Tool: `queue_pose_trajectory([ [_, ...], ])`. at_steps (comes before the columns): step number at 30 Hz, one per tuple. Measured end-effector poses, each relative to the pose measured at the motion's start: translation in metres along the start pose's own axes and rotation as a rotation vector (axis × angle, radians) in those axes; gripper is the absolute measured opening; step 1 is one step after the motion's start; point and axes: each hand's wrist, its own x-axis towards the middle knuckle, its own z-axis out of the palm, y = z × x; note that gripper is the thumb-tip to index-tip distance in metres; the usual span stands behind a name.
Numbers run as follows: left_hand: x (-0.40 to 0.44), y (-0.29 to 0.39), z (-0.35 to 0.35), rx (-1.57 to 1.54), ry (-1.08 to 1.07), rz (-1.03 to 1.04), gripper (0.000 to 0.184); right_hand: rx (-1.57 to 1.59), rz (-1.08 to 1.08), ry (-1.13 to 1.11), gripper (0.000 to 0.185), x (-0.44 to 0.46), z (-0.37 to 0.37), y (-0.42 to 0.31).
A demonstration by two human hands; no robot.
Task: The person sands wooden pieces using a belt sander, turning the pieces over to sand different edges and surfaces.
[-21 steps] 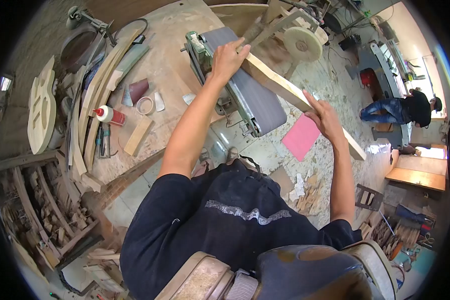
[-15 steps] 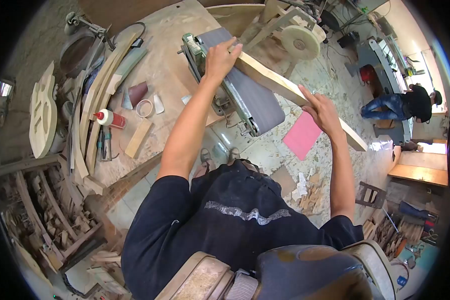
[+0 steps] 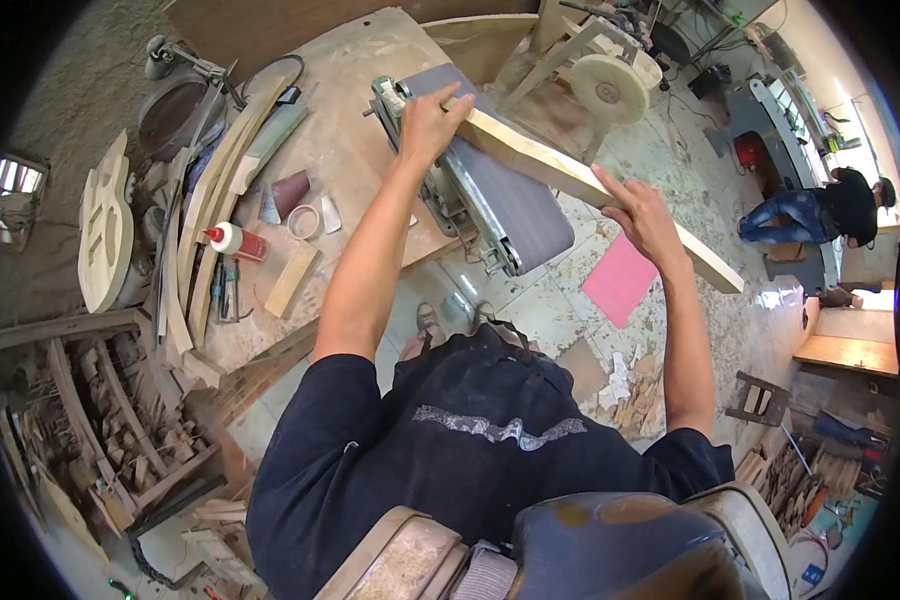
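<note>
A long pale wooden bar (image 3: 535, 160) lies slantwise across the grey belt of a belt sander (image 3: 515, 212). Near its upper end my left hand (image 3: 432, 124) is closed round the wood, above the belt. My right hand (image 3: 642, 214) grips the bar farther along, where it sticks out past the sander over the floor. The thumb and fingers of that hand wrap its sides. The underside of the bar, against the belt, is hidden.
On the workbench (image 3: 365, 110) left of the sander lie curved wooden strips (image 3: 210, 190), a glue bottle (image 3: 238, 241), a tape roll (image 3: 303, 221) and a wood block (image 3: 292, 280). A pink sheet (image 3: 620, 280) is on the floor. Another person (image 3: 820, 207) stands at the far right.
The whole view has shifted slightly. Both hands keep their hold on the bar, which stays across the belt with little visible movement along it.
</note>
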Motion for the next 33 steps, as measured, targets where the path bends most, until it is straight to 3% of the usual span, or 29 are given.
queue_pose_trajectory([
  [8, -0.009, 0.017, 0.009, -0.008, -0.026, -0.051, 0.056, 0.032, 0.025, 0.005, 0.070, -0.009, 0.000, 0.014],
  [23, -0.006, -0.007, -0.005, -0.032, -0.047, -0.056, 0.044, -0.040, 0.009, 0.040, 0.071, 0.001, 0.002, 0.002],
  [33, -0.013, 0.020, 0.021, -0.052, -0.038, -0.018, 0.043, -0.024, 0.025, 0.022, 0.070, -0.016, -0.004, 0.030],
])
